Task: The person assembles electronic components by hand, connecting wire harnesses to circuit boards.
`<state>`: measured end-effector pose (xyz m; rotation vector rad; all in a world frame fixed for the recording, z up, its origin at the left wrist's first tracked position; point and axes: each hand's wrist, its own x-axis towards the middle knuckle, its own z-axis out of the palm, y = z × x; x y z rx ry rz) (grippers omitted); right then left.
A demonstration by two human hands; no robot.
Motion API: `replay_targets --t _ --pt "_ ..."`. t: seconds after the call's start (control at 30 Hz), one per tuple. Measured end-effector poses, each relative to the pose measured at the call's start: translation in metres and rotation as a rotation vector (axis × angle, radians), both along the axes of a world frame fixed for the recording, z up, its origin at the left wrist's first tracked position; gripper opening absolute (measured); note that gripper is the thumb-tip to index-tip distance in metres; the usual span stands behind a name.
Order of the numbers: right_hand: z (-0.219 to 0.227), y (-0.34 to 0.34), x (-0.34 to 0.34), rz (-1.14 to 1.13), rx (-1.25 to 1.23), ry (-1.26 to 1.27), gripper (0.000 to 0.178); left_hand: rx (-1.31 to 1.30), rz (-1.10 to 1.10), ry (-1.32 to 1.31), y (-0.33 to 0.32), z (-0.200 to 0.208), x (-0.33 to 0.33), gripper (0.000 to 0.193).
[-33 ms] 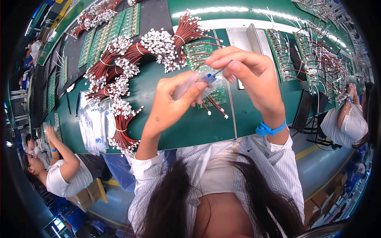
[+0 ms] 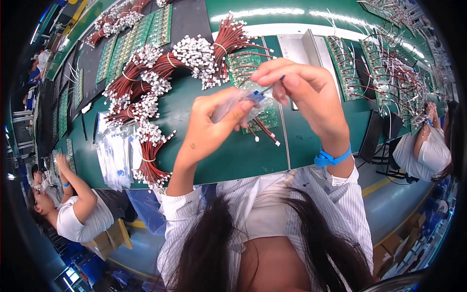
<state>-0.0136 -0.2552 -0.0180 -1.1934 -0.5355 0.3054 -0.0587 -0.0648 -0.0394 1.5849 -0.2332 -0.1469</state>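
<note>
**Both hands busy with a small clear bag above the green bench**

A small clear bag point(image 2: 232, 104) was held up in the air over the bench point(image 2: 233, 155), roughly level with the person's chest and well above the work surface. The left hand point(image 2: 214, 121) had it gripped, thumb across the front and fingers curled behind. At the bag's top edge sat a small blue piece point(image 2: 255, 96), and the right hand point(image 2: 304, 92) was pinching there, thumb and forefinger closed together on something thin and blue that was too small to make out. A blue wristband point(image 2: 332, 157) ringed the right wrist.

Directly beneath the hands lay a green circuit board point(image 2: 262, 119) with short red wires point(image 2: 265, 131) trailing off it toward the person. To the left, bundles of red wires with white plugs point(image 2: 160, 82) were heaped across the bench, and a stack of clear bags point(image 2: 114, 158) lay near its front edge. More boards point(image 2: 348, 68) were lined up to the right.

Co-workers sat at either side, one at lower left point(image 2: 78, 214), another at far right point(image 2: 425, 151).
</note>
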Motion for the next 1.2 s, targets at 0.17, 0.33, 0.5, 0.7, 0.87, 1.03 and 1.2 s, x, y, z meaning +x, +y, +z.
replay_targets --t 0.17,0.33,0.5,0.7,0.87,1.03,1.2 --pt "-0.005 -0.001 0.006 0.158 0.106 0.083 0.023 0.017 -0.007 -0.005 0.004 0.001 0.001 0.016" --pt "-0.007 -0.006 0.005 0.131 0.036 0.290 0.025 0.454 0.259 -0.632 0.008 -0.006 0.003 0.014" --pt "-0.009 -0.012 0.002 0.291 -0.021 0.367 0.028 0.705 0.284 -1.028 0.021 0.004 0.010 0.031" --pt "-0.008 -0.013 0.003 0.398 0.021 0.545 0.023 0.846 0.221 -1.144 0.026 0.006 0.007 0.034" --pt "-0.011 -0.019 0.007 0.465 -0.076 0.522 0.014 0.904 0.169 -1.141 0.027 0.009 0.004 0.036" --pt "-0.015 -0.022 -0.001 0.516 -0.150 0.448 0.011 0.872 0.147 -1.163 0.027 0.006 0.006 0.037" --pt "-0.019 -0.050 -0.007 0.300 0.395 0.152 0.007 0.619 0.455 -0.726 0.038 -0.013 0.008 0.018"
